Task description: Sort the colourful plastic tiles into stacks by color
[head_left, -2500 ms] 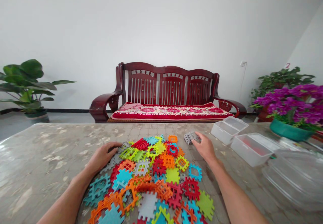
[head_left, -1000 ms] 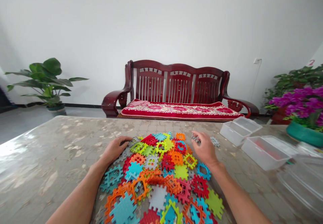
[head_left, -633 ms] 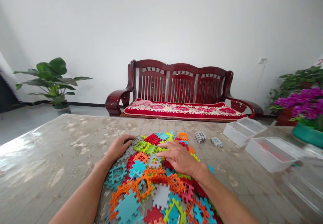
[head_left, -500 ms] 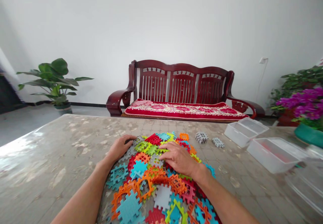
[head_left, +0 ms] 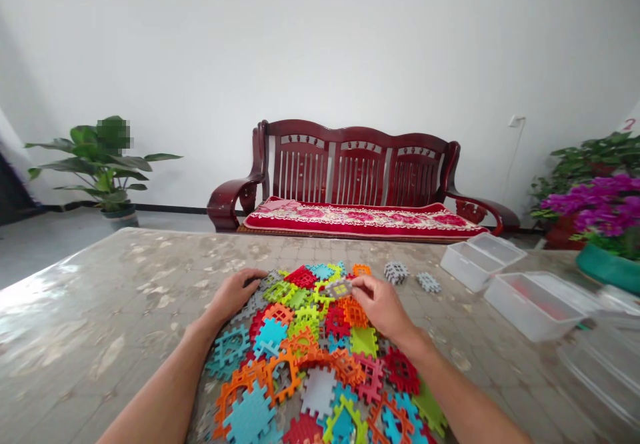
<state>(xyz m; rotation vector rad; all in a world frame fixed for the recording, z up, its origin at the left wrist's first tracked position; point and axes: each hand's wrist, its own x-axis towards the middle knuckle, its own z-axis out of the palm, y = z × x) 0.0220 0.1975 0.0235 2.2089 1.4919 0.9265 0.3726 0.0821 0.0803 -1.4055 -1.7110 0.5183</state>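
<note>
A pile of plastic puzzle tiles with notched edges in several colours lies on the table in front of me. My right hand pinches a grey window tile by its edge, just above the far part of the pile. My left hand rests at the pile's left side with its fingers stretched out beside grey tiles; its fingertips are partly hidden. Nearer to me are a blue tile, a pale grey tile and an orange frame tile.
To the right of the pile, a stack of grey tiles stands beside a smaller grey group. Two translucent boxes with lids are at the table's right. A flower pot is at the right edge. Behind the table is a wooden bench.
My right hand has lifted the grey window tile from the middle of the pile and carried it away from me and to the right. My left hand has stayed in place.
</note>
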